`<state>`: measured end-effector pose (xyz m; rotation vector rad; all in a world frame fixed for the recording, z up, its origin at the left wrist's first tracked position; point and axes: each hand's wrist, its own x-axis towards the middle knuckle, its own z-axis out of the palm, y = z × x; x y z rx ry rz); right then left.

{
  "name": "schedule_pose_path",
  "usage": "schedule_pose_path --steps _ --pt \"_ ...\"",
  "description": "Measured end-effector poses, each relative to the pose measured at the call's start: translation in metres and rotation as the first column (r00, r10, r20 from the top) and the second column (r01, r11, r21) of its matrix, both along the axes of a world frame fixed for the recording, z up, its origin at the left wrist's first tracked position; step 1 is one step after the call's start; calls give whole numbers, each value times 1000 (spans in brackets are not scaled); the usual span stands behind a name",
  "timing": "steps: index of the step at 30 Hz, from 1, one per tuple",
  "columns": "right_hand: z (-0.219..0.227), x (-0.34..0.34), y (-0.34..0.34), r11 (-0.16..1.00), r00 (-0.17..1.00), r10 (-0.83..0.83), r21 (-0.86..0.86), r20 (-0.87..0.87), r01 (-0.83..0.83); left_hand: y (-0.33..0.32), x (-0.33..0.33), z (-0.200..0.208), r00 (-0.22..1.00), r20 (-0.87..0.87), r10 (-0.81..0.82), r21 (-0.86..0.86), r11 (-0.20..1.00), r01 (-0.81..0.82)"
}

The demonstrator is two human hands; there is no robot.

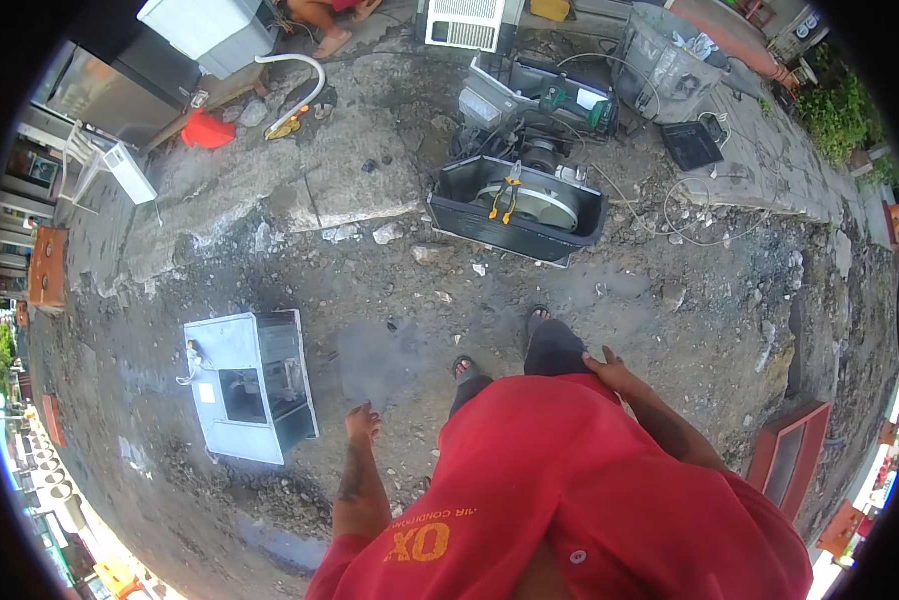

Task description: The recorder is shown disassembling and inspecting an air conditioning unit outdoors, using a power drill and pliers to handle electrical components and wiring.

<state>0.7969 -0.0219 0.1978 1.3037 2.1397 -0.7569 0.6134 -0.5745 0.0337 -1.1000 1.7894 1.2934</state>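
Note:
My left hand (365, 424) hangs beside me over the ground, fingers loosely bent and nothing visible in it. To its left lies a pale metal appliance casing (232, 432) with a square opening and dark parts inside. My right hand (610, 371) rests against my dark-trousered leg near the knee, its fingers apart and holding nothing. Ahead of my feet stands an opened black appliance housing (490, 228) with a round fan part (560, 208) inside. A pair of yellow-handled pliers (507, 205) hangs at its rim. Neither hand touches these things.
Rough, stony ground meets a broken concrete slab (370, 190). Beyond are a white louvred panel (467, 24), a large grey bin (662, 65), a black tray (692, 146) and a loose cable (670, 232). A red frame (792, 455) is at right; another person's foot (334, 43) shows far off.

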Motion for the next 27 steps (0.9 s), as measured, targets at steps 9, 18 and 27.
schedule_pose_path --steps 9,18,27 --pt "-54 -6 3 568 895 -425 -731 134 379 179 -31 84 716 315 -623 59 766 640" --pt "-16 -60 140 857 977 -4 -504 -214 -106 164 -41 98 797 263 -544 405 812 421" --pt "284 -158 223 982 -188 93 59 -978 179 186 -87 110 902 220 -371 -122 907 403"
